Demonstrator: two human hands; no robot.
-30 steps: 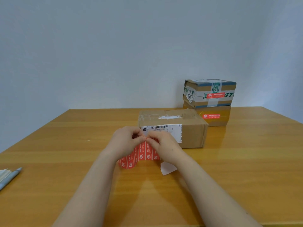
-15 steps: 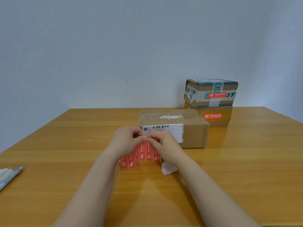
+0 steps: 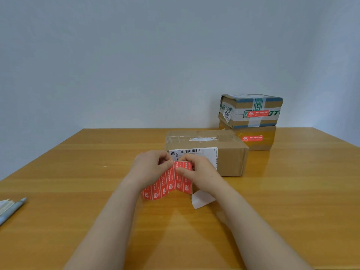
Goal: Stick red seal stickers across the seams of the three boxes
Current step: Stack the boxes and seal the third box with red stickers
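Head view: my left hand [image 3: 150, 168] pinched the red sticker sheet [image 3: 165, 189] steady so my right hand [image 3: 199, 173], pinching one seal [image 3: 184, 165] by its top edge, could likely peel it.

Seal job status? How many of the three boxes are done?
Done: a red seal shows on the top stacked box, another on the lower stacked box. In hand: left hand and right hand pinch the red seal sticker sheet, apparently peeling one off. Left: the near box, no red seal visible on its taped top.
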